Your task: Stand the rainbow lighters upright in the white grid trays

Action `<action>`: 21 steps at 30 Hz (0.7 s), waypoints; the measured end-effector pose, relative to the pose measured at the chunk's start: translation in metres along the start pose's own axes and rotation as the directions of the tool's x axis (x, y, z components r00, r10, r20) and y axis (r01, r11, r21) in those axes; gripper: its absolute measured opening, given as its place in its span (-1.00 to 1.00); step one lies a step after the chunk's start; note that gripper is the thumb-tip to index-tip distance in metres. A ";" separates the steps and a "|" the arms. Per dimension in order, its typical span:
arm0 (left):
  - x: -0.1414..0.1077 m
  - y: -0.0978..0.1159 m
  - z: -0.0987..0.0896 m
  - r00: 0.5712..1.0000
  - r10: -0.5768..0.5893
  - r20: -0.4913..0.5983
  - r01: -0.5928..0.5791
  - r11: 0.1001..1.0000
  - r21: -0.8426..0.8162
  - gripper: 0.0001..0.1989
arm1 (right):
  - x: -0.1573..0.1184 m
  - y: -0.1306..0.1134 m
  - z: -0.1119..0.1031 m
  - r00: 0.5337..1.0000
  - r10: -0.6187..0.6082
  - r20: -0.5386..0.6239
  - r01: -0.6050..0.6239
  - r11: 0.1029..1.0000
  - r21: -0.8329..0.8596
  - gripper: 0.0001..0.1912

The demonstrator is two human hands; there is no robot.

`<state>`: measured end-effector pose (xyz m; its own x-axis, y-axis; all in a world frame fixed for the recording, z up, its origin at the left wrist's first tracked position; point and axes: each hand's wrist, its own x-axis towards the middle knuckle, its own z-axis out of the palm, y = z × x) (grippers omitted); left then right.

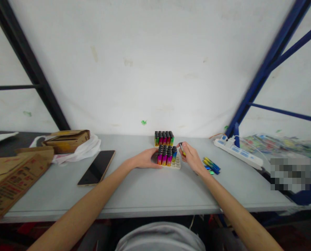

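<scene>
Several upright lighters point(164, 157), pink, purple and blue with black tops, stand in a pale tray point(176, 165) whose right end shows unfilled slots. My left hand point(147, 158) is curved round the left side of this tray, thumb and fingers against it. Just right of the tray, my right hand point(188, 156) pinches a single lighter point(181, 145) with its dark top upward. Behind stands a second block of upright lighters point(164, 138). Loose lighters point(211, 165), yellow, blue and green, lie on the table to the right of my right hand.
A large dark tablet or phone point(97, 168) lies at the left. Beyond it are cardboard boxes point(66, 142) and a white plastic bag point(78, 154). A white power strip point(238, 153) lies at the right, near a blue metal frame point(258, 75).
</scene>
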<state>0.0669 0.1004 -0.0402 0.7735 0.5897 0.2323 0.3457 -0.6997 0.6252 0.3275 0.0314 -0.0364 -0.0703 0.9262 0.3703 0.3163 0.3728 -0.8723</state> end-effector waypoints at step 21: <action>0.000 -0.001 0.001 1.000 -0.026 -0.002 0.026 0.999 0.025 -0.21 | -0.002 -0.006 -0.013 0.978 -0.195 0.068 0.207 0.912 -0.355 -0.65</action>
<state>0.0672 0.1008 -0.0417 0.7632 0.6085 0.2174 0.3789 -0.6939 0.6123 0.3381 0.0263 -0.0280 -0.1952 0.8372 0.5108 0.6094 0.5116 -0.6057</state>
